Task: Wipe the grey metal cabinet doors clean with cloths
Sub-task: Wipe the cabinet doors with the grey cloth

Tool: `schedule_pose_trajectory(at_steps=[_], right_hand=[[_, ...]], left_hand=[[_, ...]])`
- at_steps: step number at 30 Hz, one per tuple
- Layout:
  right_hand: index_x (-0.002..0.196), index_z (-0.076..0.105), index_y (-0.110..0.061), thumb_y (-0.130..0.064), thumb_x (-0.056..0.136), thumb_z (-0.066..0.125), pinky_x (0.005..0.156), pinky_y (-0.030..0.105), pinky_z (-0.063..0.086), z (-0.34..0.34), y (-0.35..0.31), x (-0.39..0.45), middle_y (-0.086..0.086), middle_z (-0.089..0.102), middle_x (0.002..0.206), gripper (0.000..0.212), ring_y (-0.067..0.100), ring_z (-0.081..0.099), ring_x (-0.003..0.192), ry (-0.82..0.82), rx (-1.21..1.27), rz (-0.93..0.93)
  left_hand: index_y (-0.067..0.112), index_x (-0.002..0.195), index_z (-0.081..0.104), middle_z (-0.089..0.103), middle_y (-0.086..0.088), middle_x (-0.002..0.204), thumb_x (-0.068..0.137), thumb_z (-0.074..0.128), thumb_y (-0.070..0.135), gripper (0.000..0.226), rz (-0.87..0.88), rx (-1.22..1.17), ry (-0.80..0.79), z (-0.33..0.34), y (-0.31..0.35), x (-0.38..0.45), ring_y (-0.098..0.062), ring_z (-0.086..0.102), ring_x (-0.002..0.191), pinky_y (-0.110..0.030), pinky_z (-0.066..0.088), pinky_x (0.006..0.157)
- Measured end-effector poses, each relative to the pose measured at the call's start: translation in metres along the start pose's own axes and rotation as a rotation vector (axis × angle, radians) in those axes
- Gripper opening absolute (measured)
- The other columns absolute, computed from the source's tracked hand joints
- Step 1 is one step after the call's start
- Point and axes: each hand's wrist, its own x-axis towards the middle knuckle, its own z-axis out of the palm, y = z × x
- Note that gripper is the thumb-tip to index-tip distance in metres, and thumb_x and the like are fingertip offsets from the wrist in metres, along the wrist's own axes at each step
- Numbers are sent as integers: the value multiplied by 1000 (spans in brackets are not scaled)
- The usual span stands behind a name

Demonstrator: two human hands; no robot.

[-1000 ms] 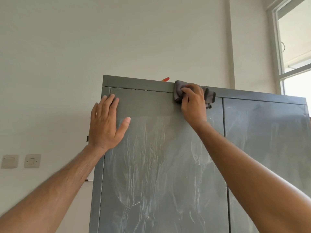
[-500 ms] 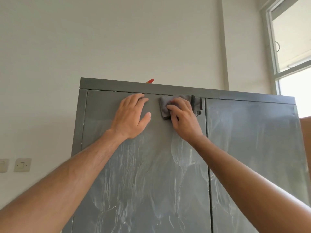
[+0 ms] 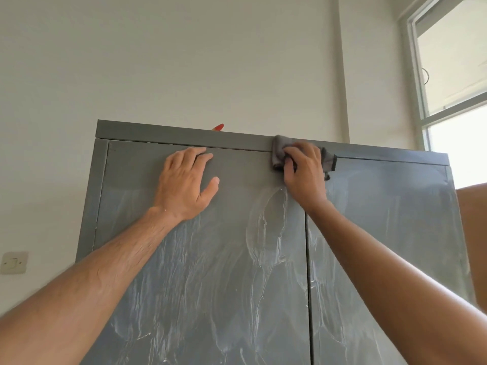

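So the grey cabinet fills the lower half of the view, its top rail running from 9 o'clock across to 3 o'clock, with bare white wall above it. The left door and right door meet at a vertical seam just right of centre; both are streaked with whitish smears. The right hand sits at about 1 o'clock, right over the top of that seam, fingers curled and clamped on a grey cloth that overlaps the top rail. The left hand is at 11 o'clock, flat on the left door with fingers straight and thumb spread, fingertips touching the rail. A window sits at 2 o'clock, and a wall switch at 8 o'clock.
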Motion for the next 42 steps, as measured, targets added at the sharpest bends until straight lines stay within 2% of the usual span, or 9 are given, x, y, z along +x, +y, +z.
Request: schedule_pose_trajectory(at_steps=[5, 7, 12, 15, 23, 27, 33, 37, 42], right_hand=[[112, 72, -5, -5, 97, 58, 105, 29, 39, 6, -7, -19, 8, 60, 125, 20, 31, 46, 125, -77, 25, -174], [111, 71, -5, -5, 96, 60, 100, 36, 45, -7, 18, -28, 10, 61, 124, 18, 33, 49, 122, -113, -12, -292], [114, 69, -7, -2, 95, 53, 103, 42, 44, -4, 25, 13, 9, 57, 129, 26, 33, 43, 125, 27, -2, 79], [114, 68, -6, -4, 97, 56, 106, 35, 41, -6, 29, -15, 10, 58, 129, 20, 33, 44, 126, -68, -28, -164], [112, 68, -9, 0, 95, 51, 99, 27, 36, -25, 53, 12, 7, 56, 128, 25, 32, 44, 120, -14, -75, 80], [112, 67, -6, -2, 97, 56, 106, 30, 36, -29, 58, -35, 7, 58, 127, 19, 30, 45, 123, -114, -69, -191], [109, 66, -12, -2, 96, 50, 102, 34, 37, -42, 77, 15, 5, 55, 128, 23, 31, 45, 119, -43, -97, 63], [112, 67, -8, -3, 99, 56, 106, 25, 31, -44, 71, -23, 6, 56, 128, 18, 26, 44, 124, -145, -84, -149], [116, 67, -11, -7, 100, 53, 105, 40, 41, -60, 102, 1, 4, 56, 129, 22, 28, 45, 122, -67, -80, 2]], left_hand=[[7, 123, 59, 53, -11, 129, 91, 46, 46, 52, -124, -13, 59, 5, 37, 18, -34, 50, 119, -47, 35, 110], [7, 132, 56, 49, -13, 142, 92, 45, 47, 58, -4, -62, -7, 10, 49, 27, -35, 45, 133, -48, 30, 118], [10, 162, 26, 18, -6, 171, 96, 30, 58, 81, 152, -39, -187, 26, 61, 49, -27, 9, 160, -44, 1, 131], [11, 165, 19, 11, -5, 174, 97, 24, 60, 84, 150, 10, -168, 37, 58, 47, -26, 2, 161, -43, -4, 131], [12, 166, 14, 9, -5, 174, 96, 17, 61, 86, 154, 26, -179, 37, 61, 46, -26, 1, 161, -44, -4, 130], [11, 166, 16, 11, -6, 174, 96, 17, 61, 86, 140, 16, -170, 38, 62, 46, -26, 2, 161, -43, -5, 130], [8, 163, 21, 15, -9, 172, 95, 18, 62, 87, 46, 53, -182, 35, 80, 49, -31, 6, 160, -49, -1, 130], [4, 150, 41, 33, -18, 160, 90, 30, 57, 81, -87, 11, -141, 35, 114, 56, -41, 25, 150, -56, 7, 128], [9, 150, 42, 37, -13, 156, 92, 41, 51, 71, 129, -74, -128, 46, 142, 69, -36, 31, 145, -51, 17, 127]])
